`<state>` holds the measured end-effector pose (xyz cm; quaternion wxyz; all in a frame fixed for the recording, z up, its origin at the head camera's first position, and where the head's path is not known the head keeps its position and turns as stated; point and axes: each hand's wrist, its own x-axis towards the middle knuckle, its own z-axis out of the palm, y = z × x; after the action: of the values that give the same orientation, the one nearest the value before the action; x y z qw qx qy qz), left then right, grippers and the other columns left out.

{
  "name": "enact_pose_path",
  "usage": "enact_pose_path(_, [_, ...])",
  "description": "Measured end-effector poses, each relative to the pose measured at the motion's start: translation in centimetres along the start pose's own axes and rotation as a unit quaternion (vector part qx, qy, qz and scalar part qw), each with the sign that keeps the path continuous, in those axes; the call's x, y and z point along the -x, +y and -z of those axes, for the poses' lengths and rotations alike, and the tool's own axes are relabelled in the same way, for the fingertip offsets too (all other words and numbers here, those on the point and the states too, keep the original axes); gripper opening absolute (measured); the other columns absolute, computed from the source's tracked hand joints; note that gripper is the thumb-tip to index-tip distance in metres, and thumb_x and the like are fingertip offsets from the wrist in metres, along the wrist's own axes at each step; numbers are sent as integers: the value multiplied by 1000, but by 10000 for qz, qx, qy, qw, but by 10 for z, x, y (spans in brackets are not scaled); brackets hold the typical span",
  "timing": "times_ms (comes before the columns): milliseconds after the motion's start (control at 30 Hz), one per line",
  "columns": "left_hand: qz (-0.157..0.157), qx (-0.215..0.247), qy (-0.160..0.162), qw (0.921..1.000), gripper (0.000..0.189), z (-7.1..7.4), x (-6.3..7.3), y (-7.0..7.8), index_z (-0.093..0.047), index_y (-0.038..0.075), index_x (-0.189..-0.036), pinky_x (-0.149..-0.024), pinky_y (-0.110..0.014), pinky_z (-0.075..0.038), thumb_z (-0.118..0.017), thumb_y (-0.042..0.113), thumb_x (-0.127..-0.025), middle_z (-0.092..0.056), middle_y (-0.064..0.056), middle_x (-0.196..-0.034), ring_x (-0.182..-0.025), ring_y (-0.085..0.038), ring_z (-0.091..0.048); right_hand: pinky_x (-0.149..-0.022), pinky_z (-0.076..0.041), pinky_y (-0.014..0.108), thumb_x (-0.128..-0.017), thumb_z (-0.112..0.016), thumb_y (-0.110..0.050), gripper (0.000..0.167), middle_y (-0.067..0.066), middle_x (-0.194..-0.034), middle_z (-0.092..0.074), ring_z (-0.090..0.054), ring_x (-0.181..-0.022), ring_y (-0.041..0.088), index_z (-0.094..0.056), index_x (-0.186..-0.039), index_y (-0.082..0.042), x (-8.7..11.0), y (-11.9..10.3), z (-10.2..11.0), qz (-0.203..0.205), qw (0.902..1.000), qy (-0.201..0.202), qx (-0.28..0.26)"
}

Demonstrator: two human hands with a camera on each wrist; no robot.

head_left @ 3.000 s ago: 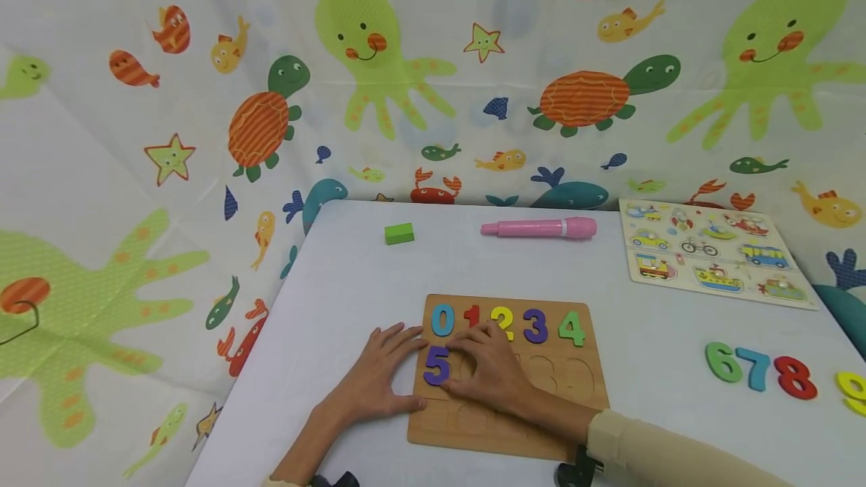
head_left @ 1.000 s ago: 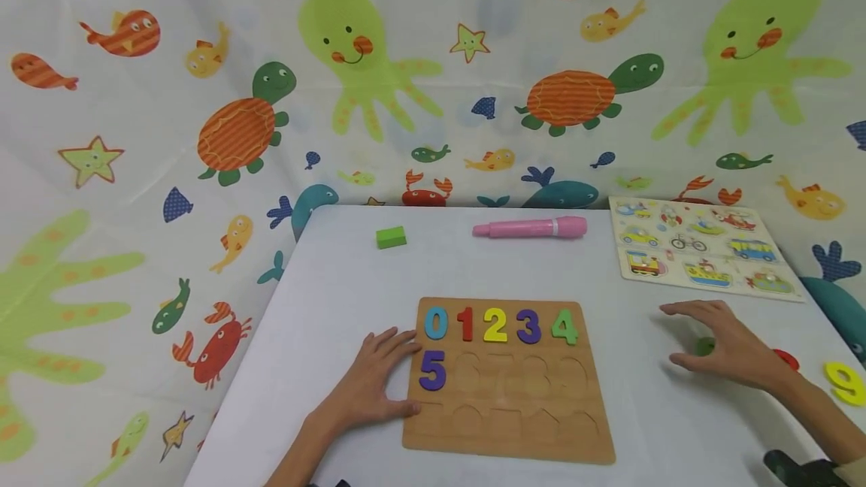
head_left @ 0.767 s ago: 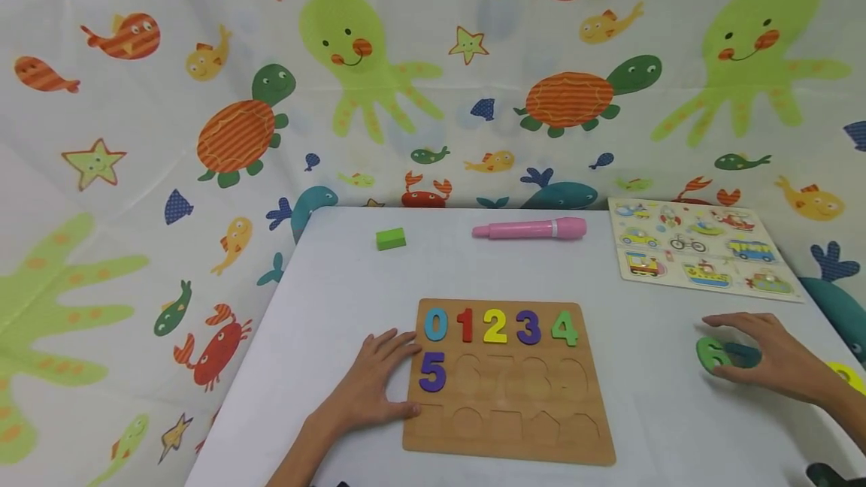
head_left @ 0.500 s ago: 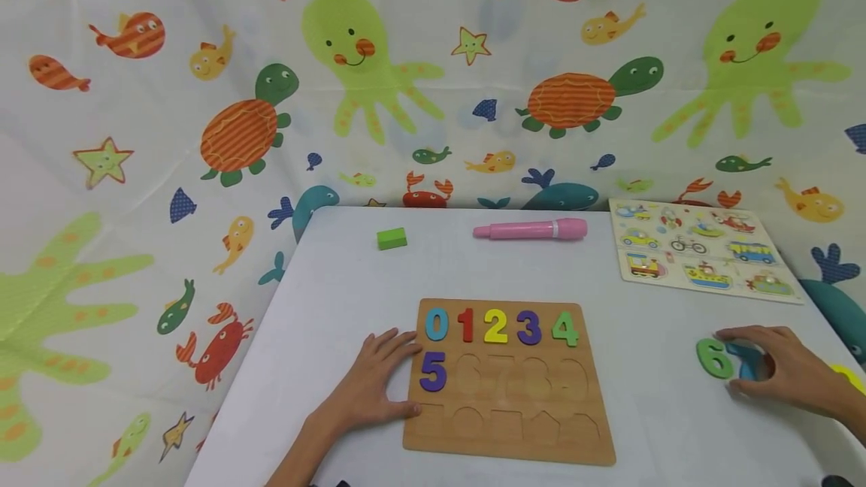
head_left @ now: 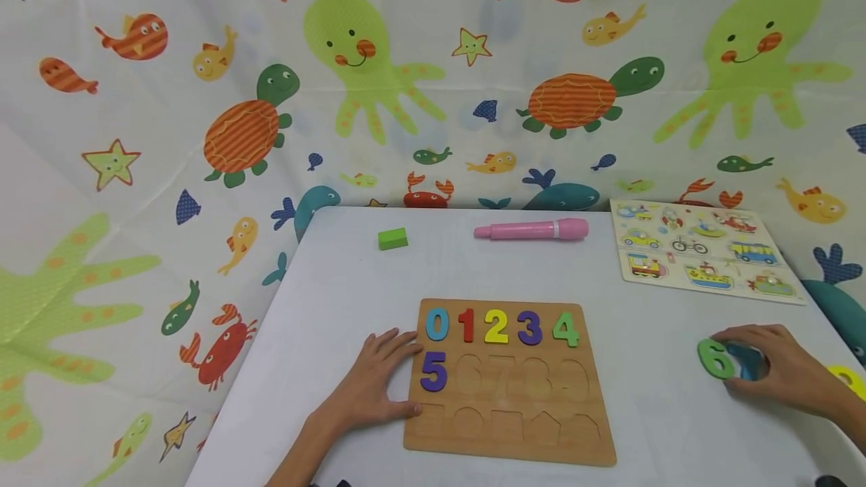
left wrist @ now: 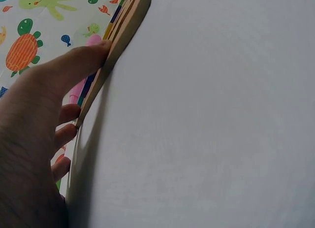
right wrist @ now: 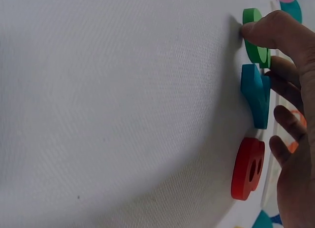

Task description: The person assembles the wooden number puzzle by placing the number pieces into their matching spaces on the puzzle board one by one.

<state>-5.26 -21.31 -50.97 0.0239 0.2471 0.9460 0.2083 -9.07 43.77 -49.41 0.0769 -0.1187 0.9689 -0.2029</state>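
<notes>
The right hand has its grip narrowed to the width of the green number 6, pinching it between thumb and index finger. The 6 lies on the white tabletop, right of the wooden number board. Just beside it is the blue 7, then the red 8. The left hand's grip is spread wide, touching the board's left edge near the purple 5.
</notes>
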Motion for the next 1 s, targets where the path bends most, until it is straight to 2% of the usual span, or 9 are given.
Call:
enact_pose_path(200, [20,2,-35,10000,90,-1,0,-1,-45,28,-148,-116,-59,-9,-64,77,-74,-33,8,-157,-147,-24,-18,-83,-33,63,-64,-92,-31,73,30,-119,-55,-33,-108,49,-61,-121,2,-2,-1,0,-19,10000,71,-2])
enact_pose_path(467, [-120,-4,88,9999,89,-1,0,-2,-47,25,-147,-114,-62,-13,-65,75,-74,-36,5,-156,-146,-27,-22,-84,-37,66,-69,-89,-24,73,32,-122,-54,-36,-110,49,-56,-126,7,-11,-12,0,-270,9993,71,-258])
enact_pose_path(700, [-124,4,98,9999,89,-2,-1,-3,-46,26,-147,-114,-62,-12,-63,76,-75,-35,6,-156,-146,-26,-20,-85,-39,66,-69,-88,-14,70,31,-122,-56,-48,-109,49,-56,-128,8,-23,-24,-1,64,9977,336,-589])
enact_pose_path(767, [-145,3,123,9998,89,-2,-1,-3,-47,26,-146,-114,-62,-13,-64,76,-75,-36,5,-156,-146,-27,-21,-84,-41,65,-70,-89,-15,69,29,-122,-58,-50,-110,42,-57,-127,5,-25,-28,-1,233,9960,511,-694])
enact_pose_path(833, [-164,17,138,9998,89,-1,-1,-3,-48,24,-146,-114,-63,-13,-65,75,-75,-37,4,-155,-145,-28,-23,-84,-42,58,-70,-90,-17,67,23,-121,-61,-51,-111,25,-59,-127,1,-27,-34,-2,389,9939,714,-746])
enact_pose_path(933, [-152,40,116,9998,89,0,0,-2,-48,24,-146,-113,-63,-13,-66,74,-74,-37,4,-155,-145,-28,-23,-82,-43,53,-70,-91,-22,65,17,-120,-62,-45,-105,2,-62,-125,-4,-33,-47,-5,548,9913,857,-831])
enact_pose_path(1000, [-136,45,97,9999,90,0,0,-1,-48,24,-146,-114,-62,-13,-66,74,-74,-37,4,-156,-145,-28,-23,-82,-43,52,-71,-91,-25,63,14,-119,-63,-42,-104,-2,-63,-125,-6,-38,-59,-8,596,9904,885,-877])
